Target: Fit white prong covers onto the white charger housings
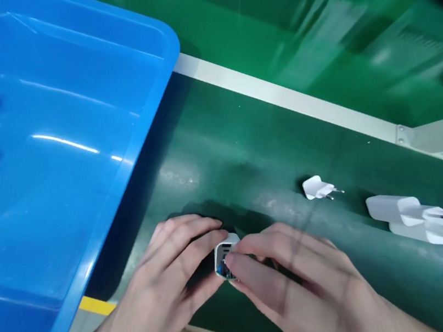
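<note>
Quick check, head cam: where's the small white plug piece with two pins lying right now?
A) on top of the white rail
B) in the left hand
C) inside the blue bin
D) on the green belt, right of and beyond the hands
D: the small white plug piece lies alone on the green belt, right of and beyond the left hand and right hand, which together hold a different white charger body.
</note>
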`<state>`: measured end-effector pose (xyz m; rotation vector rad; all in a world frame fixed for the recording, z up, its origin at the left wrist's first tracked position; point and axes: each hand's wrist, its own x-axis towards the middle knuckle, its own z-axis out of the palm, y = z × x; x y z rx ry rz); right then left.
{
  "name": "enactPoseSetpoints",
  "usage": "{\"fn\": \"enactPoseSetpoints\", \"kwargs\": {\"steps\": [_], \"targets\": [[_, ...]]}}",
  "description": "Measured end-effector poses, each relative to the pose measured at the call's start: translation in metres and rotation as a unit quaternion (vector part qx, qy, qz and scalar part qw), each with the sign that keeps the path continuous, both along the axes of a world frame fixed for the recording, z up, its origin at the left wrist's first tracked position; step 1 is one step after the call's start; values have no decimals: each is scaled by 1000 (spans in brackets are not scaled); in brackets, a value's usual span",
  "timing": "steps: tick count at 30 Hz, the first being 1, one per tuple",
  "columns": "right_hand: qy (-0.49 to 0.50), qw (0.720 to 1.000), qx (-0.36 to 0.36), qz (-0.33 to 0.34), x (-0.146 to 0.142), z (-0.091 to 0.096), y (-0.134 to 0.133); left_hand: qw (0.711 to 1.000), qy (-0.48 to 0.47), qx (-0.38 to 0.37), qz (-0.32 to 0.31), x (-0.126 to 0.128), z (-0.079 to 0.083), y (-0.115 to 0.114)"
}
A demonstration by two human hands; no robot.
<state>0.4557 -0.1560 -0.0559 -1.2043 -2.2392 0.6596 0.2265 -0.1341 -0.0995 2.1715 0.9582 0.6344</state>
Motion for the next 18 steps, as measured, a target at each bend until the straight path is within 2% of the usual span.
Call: {"fn": "enactPoseSetpoints", "kwargs": {"steps": [5,13,18], "targets": [[50,996,-70,-35,-1,2,-3,1000,6,-8,2,0,0,-1],[12,1000,17,-14,-12,8,2,1000,8,-6,4,1,0,-2],[9,1000,10,1,-8,9,1,1000,8,-3,6,1,0,-2]]}}
